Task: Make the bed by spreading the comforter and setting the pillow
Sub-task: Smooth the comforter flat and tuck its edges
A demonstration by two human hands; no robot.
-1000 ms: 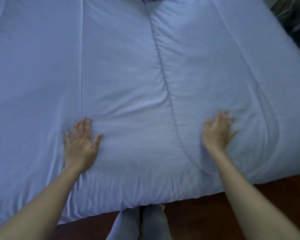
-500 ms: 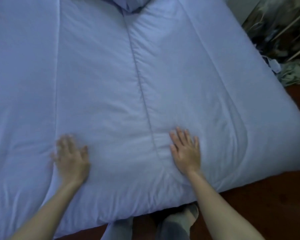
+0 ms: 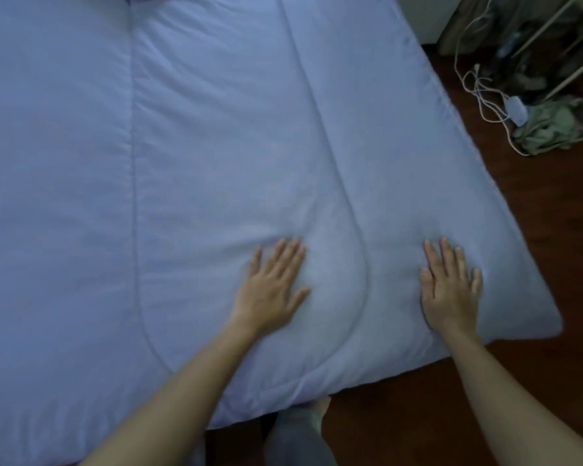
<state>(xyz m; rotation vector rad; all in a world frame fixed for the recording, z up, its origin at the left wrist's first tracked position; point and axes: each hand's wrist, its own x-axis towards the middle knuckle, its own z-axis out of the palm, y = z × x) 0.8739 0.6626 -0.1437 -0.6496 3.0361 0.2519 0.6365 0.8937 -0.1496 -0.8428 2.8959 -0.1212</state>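
Blue quilted comforter [image 3: 216, 146] lies spread flat and fills the head view from 9 o'clock to the centre; its corner hangs toward 4 o'clock over the dark wooden floor [image 3: 535, 264]. Your left hand [image 3: 270, 287] lies flat on it with the fingers spread, gripping nothing. Your right hand [image 3: 451, 290] is also pressed flat beside the curved seam [image 3: 360, 264]. White cables [image 3: 478, 85] lie at 2 o'clock.

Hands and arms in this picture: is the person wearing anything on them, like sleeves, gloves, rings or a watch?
Nothing that shows. The left hand and right hand are bare, with no gloves, and I see no rings on the fingers, though the picture is slightly blurred. Both forearms are uncovered to the picture's edge: no sleeves, watch or bracelet in view.
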